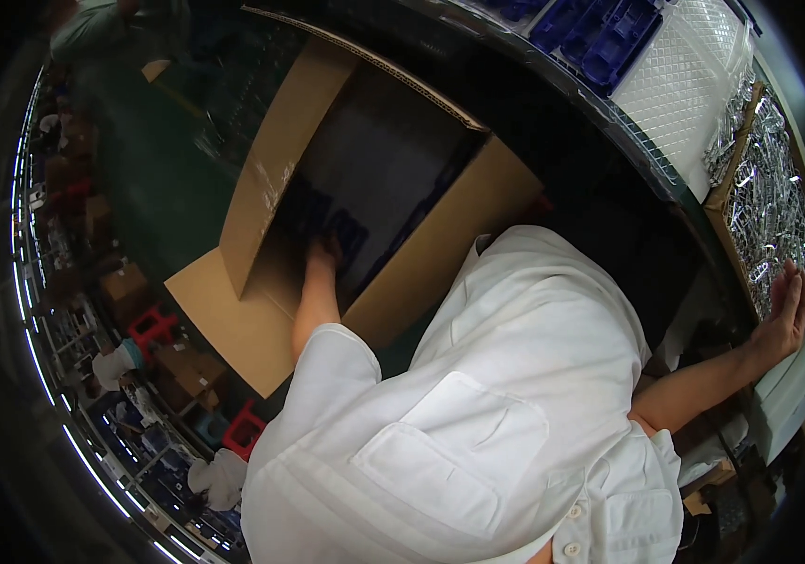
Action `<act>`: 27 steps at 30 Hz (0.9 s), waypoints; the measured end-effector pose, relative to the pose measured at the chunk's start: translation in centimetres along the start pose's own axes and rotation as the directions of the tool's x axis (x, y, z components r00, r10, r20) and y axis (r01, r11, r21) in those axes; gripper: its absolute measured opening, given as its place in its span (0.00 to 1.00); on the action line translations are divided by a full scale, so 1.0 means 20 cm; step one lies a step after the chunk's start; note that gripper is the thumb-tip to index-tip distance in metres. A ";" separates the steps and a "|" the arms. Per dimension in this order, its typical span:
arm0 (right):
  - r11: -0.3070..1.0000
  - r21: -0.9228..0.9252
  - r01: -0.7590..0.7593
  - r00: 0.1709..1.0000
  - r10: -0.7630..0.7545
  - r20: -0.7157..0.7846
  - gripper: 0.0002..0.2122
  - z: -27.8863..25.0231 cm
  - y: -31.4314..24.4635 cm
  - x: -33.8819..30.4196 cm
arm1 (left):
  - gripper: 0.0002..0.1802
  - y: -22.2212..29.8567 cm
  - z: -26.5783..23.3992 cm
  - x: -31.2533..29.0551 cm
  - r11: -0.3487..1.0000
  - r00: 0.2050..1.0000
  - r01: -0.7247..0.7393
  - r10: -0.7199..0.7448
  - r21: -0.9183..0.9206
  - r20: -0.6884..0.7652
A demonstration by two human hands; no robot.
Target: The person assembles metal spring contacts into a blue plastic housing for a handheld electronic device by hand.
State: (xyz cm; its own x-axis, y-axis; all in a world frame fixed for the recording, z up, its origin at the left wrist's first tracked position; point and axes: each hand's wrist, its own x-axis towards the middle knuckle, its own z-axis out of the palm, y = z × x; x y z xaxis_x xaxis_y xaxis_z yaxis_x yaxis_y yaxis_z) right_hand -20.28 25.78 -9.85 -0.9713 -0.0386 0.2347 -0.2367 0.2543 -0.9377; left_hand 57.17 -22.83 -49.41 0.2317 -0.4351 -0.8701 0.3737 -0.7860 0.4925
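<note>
Dark-blue parts (351, 235) are held in the lower half of a cardboard box (449, 230). The left hand (325, 248) is placed beside them, its grip too shadowed to be told. The right hand (786, 310), fingers extended, is raised at the lower end of a carton (739, 148) of metal pieces (771, 202).

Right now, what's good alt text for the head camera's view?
A person in a white shirt has the left hand inside an open cardboard box, by dark blue parts; the right hand is near shiny metal pieces.
</note>
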 end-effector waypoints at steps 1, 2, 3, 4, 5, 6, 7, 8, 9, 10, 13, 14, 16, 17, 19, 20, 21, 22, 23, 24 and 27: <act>0.998 0.054 -0.017 1.000 0.017 0.012 0.13 0.00 -0.02 0.00 | 0.19 0.00 -0.01 -0.05 0.999 0.998 -0.047 0.048 -0.017 0.035; 0.994 0.104 -0.032 0.999 0.031 0.018 0.13 0.00 -0.04 -0.01 | 0.20 0.00 0.00 -0.09 0.995 0.993 -0.090 0.092 -0.031 0.075; 0.997 0.082 -0.015 1.000 0.016 -0.011 0.13 -0.02 -0.08 -0.04 | 0.21 -0.01 0.08 -0.20 0.998 0.997 -0.042 0.044 0.042 -0.065; 0.997 -0.066 0.029 0.998 -0.033 -0.062 0.12 -0.05 -0.11 -0.09 | 0.23 -0.03 0.22 -0.37 0.992 0.982 0.034 -0.010 0.125 -0.190; 0.978 -0.200 0.058 0.991 -0.080 -0.108 0.12 -0.07 -0.10 -0.08 | 0.24 0.00 0.22 -0.49 0.973 0.995 -0.014 0.037 0.229 -0.097; 0.980 -0.157 0.120 0.988 -0.134 -0.076 0.09 -0.03 -0.05 -0.08 | 0.26 0.06 0.12 -0.54 0.941 0.992 -0.075 0.105 0.331 -0.075; 0.985 -0.130 0.113 0.981 -0.132 -0.143 0.08 0.08 -0.07 -0.11 | 0.29 0.09 0.08 -0.62 0.907 0.980 -0.160 0.192 0.390 -0.044; 0.934 -0.348 0.081 0.987 -0.125 -0.105 0.07 0.11 -0.11 -0.15 | 0.30 0.10 0.13 -0.76 0.874 0.969 -0.231 0.248 0.427 0.016; 0.972 -0.212 0.105 0.989 -0.124 -0.077 0.06 0.13 -0.08 -0.17 | 0.28 0.12 0.16 -0.90 0.842 0.941 -0.325 0.333 0.430 0.059; 0.979 -0.198 0.055 0.995 -0.071 -0.074 0.07 0.14 -0.11 -0.19 | 0.25 0.12 0.23 -1.07 0.808 0.916 -0.398 0.374 0.434 0.145; 1.000 0.016 -0.007 0.996 0.008 -0.094 0.09 0.16 -0.23 -0.24 | 0.17 0.05 0.51 -1.70 0.608 0.756 -0.640 0.387 0.469 0.528; 0.995 0.092 -0.030 0.997 0.036 -0.062 0.09 0.16 -0.26 -0.25 | 0.17 0.02 0.59 -1.85 0.608 0.747 -0.646 0.376 0.462 0.548; 0.985 0.163 -0.053 0.997 0.061 -0.048 0.10 0.11 -0.30 -0.26 | 0.21 -0.05 0.76 -2.14 0.480 0.593 -0.755 0.207 0.447 0.778; 0.991 0.119 -0.057 0.998 0.060 -0.022 0.10 0.08 -0.31 -0.27 | 0.21 -0.09 0.83 -2.23 0.475 0.581 -0.762 0.200 0.441 0.789; 0.998 0.036 -0.052 0.999 0.052 0.000 0.09 0.04 -0.32 -0.28 | 0.27 -0.19 0.98 -2.37 0.524 0.380 -0.806 0.105 0.273 0.919; 0.998 0.036 -0.048 0.999 0.048 -0.012 0.09 0.02 -0.32 -0.29 | 0.27 -0.24 1.05 -2.45 0.523 0.370 -0.809 0.100 0.267 0.924; 0.993 0.099 -0.061 0.998 0.061 0.001 0.08 0.02 -0.31 -0.30 | 0.28 -0.28 1.12 -2.53 0.608 0.342 -0.743 -0.013 0.279 0.940; 0.984 0.162 -0.077 0.997 0.075 0.015 0.08 0.01 -0.31 -0.30 | 0.30 -0.35 1.18 -2.60 0.680 0.300 -0.668 -0.124 0.301 0.946; 0.983 0.165 -0.076 0.997 0.075 0.009 0.08 0.00 -0.32 -0.31 | 0.30 -0.41 1.24 -2.64 0.745 0.274 -0.590 -0.178 0.311 0.945; 0.989 0.139 -0.050 0.999 0.047 0.024 0.08 -0.01 -0.33 -0.32 | 0.31 -0.48 1.28 -2.68 0.801 0.241 -0.505 -0.228 0.323 0.943; 0.996 0.081 0.049 0.998 -0.052 0.042 0.09 -0.03 -0.37 -0.37 | 0.30 -0.63 1.49 -2.82 0.761 0.159 -0.503 -0.384 0.410 0.909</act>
State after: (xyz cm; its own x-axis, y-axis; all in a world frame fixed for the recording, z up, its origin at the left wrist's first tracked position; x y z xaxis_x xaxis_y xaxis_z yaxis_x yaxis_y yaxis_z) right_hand -11.43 24.76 -4.54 -0.9578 -0.0921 0.2723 -0.2847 0.1730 -0.9429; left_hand 12.70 -1.48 -7.07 -0.9236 -0.1665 -0.3453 -0.1999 -0.5594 0.8044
